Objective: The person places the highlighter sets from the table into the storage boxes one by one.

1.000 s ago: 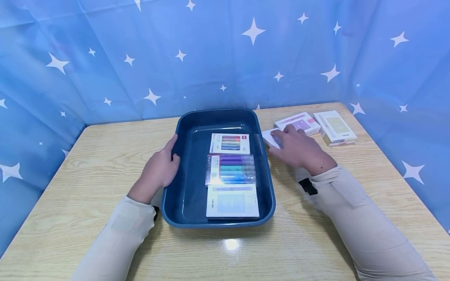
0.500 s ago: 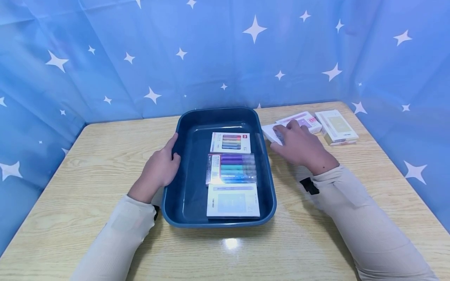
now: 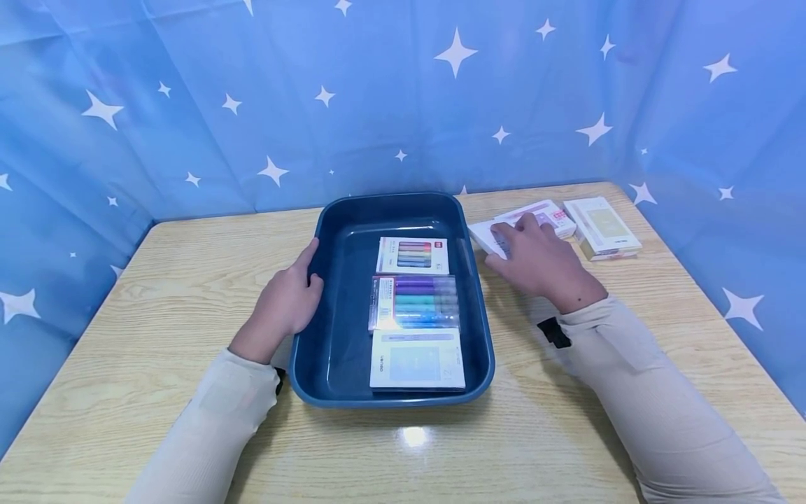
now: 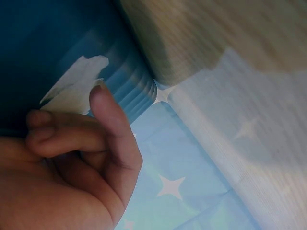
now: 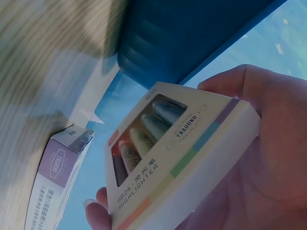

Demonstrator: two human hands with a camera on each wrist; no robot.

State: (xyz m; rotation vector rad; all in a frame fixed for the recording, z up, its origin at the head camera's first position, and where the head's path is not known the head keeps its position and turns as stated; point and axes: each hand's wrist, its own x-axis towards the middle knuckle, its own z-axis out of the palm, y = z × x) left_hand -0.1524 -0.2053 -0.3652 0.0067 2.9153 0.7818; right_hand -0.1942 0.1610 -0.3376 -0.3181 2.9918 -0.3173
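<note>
My right hand grips a white box of highlighters by its edges, just right of the blue bin. A window in that box shows several pastel highlighters, and it tilts in the right wrist view. In the head view, my fingers partly cover the box. My left hand holds the bin's left rim, thumb over the edge and fingers outside against the wall. Inside the bin lie a windowed white box, a clear pack of coloured pens and a white box with a pale blue panel.
Beyond my right hand, a white box with a purple panel lies on the wooden table. Beside it is a white box with a yellow panel, near the table's right edge. A blue star-patterned curtain hangs behind.
The highlighter box in my right hand has shifted slightly up and tilted at the bin's right side. My left hand stays on the rim, and the bin's contents lie as before.
</note>
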